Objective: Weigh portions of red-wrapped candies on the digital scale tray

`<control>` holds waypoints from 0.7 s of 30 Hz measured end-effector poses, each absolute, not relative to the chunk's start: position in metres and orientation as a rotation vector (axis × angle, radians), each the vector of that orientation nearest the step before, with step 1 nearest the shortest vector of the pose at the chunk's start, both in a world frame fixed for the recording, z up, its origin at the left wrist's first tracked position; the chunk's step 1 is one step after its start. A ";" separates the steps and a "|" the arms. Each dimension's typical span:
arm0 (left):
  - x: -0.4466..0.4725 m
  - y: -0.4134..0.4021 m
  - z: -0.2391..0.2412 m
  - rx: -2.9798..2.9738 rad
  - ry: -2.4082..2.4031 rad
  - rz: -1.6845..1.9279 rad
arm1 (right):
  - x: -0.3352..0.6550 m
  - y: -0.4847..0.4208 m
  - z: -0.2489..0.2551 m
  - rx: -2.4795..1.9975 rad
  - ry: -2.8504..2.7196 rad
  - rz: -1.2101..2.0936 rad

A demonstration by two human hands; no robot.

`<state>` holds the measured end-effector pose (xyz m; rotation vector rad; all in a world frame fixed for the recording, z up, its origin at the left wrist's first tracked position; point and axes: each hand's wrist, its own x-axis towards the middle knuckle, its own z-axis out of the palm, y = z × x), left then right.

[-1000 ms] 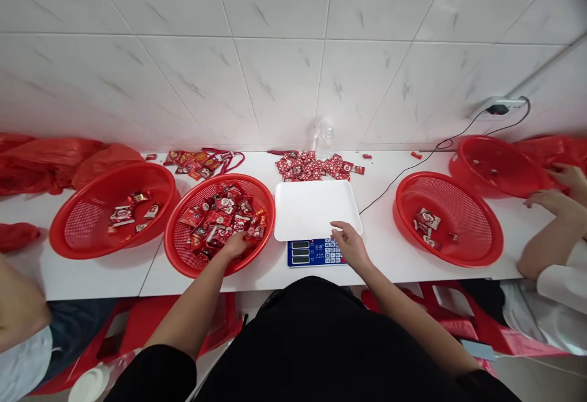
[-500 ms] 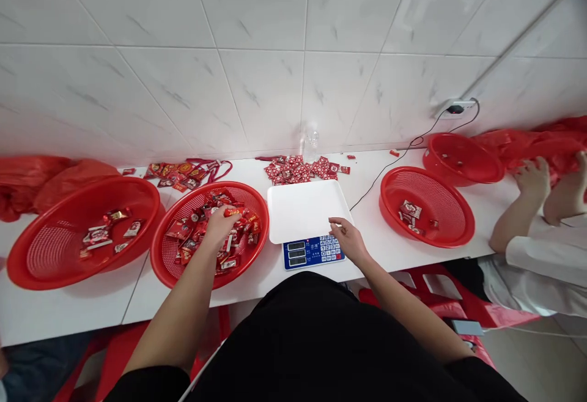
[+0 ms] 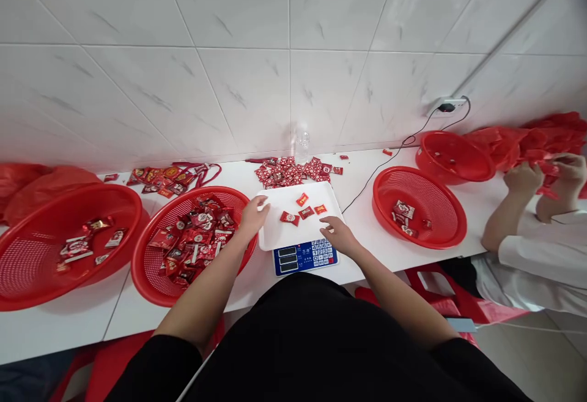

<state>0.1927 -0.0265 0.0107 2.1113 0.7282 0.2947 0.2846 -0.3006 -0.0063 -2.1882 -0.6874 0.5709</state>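
Several red-wrapped candies (image 3: pixel 306 213) lie spread on the white tray (image 3: pixel 279 240) of a digital scale with a blue keypad (image 3: pixel 305 259). My left hand (image 3: pixel 253 215) is at the tray's left edge, fingers apart and holding nothing. Over the tray's right side, my right hand (image 3: pixel 338 234) has its fingers loosely bent and apart, with nothing in them. Close to my left forearm stands a red mesh basket (image 3: pixel 143 275), heaped with wrapped candies (image 3: pixel 197 240).
Another red basket (image 3: pixel 27 273) is at far left; two more, including a mesh basket (image 3: pixel 461 230), stand right. Packets (image 3: pixel 293 171) and a clear bottle (image 3: pixel 302 140) sit behind the tray. A black cable (image 3: pixel 383 169) crosses the table. A co-worker's hands (image 3: pixel 525 177) handle red plastic.
My left hand has moved right from the basket to the tray and let go of candies. Several candies now lie on the tray, which was bare before.
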 end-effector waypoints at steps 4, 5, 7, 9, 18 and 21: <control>0.146 0.022 -0.006 2.441 1.077 0.371 | 0.295 -0.292 -0.012 -2.380 -0.902 0.490; 0.132 0.031 -0.014 2.481 1.198 0.323 | 0.298 -0.287 -0.013 -2.430 -0.937 0.463; 0.107 0.045 -0.031 2.454 1.444 0.070 | 0.306 -0.278 -0.015 -2.521 -0.943 0.437; 0.088 0.051 -0.046 2.440 1.506 -0.170 | 0.313 -0.270 -0.018 -2.584 -0.906 0.459; 0.071 0.034 -0.055 2.781 1.076 -0.444 | 0.300 -0.260 -0.021 -2.435 -1.072 0.599; 0.072 0.040 -0.054 2.712 1.073 -0.435 | 0.296 -0.263 -0.021 -2.414 -1.035 0.570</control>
